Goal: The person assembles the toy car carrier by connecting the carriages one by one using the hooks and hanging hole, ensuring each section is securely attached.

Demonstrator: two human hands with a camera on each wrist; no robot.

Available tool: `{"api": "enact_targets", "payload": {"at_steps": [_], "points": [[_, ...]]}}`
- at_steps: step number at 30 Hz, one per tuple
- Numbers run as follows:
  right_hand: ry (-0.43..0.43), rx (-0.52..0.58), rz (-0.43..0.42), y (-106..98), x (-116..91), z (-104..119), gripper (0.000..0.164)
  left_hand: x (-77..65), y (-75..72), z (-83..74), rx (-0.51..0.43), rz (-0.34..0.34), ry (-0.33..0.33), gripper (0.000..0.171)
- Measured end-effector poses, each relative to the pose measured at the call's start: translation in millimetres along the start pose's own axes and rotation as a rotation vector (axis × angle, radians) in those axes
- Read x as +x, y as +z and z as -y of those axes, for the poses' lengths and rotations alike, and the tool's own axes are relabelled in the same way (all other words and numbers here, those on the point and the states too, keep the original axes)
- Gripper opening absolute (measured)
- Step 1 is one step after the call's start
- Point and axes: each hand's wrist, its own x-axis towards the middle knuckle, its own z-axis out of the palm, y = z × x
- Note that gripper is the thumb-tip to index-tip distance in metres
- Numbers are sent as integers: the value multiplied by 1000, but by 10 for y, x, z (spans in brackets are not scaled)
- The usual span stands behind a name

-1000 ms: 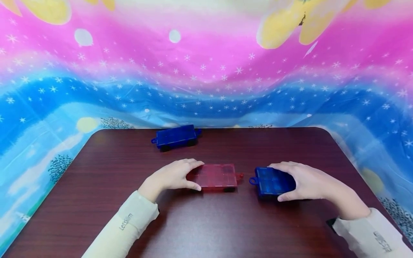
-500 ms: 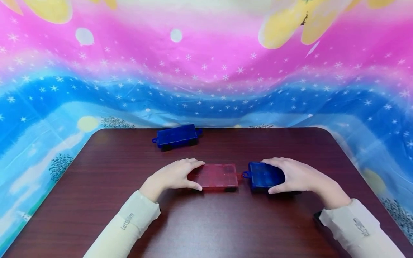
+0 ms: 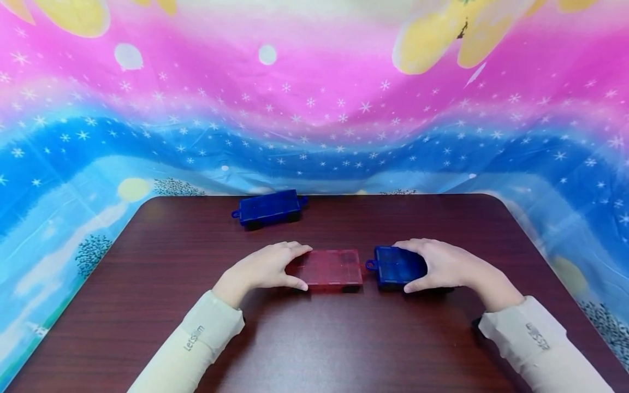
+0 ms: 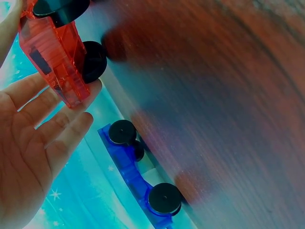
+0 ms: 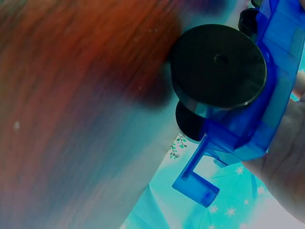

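A translucent red toy wagon (image 3: pixel 329 268) stands on its wheels near the table's middle. My left hand (image 3: pixel 267 266) grips its left end, thumb on the near side and fingers on the far side. To its right is a translucent blue toy wagon (image 3: pixel 397 267), held across its body by my right hand (image 3: pixel 449 270). The blue wagon's ring (image 3: pixel 371 265) overlaps the red wagon's hook end in the head view. Black wheels (image 5: pixel 219 67) and a blue coupling peg (image 5: pixel 196 188) at the other end show in the right wrist view.
A second blue wagon (image 3: pixel 269 209) stands by itself at the back of the dark wooden table (image 3: pixel 314 338), left of centre. Behind the table's far edge hangs a colourful printed cloth (image 3: pixel 314 120).
My right hand has moved the blue wagon leftward and slightly away, bringing its ring up to the red wagon's hook. The left hand and red wagon have stayed nearly still.
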Motion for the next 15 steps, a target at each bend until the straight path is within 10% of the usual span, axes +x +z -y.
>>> {"api": "enact_targets", "payload": {"at_steps": [15], "points": [[14, 25, 20, 29, -19, -20, 93, -18, 1, -14, 15, 21, -8, 85]]}}
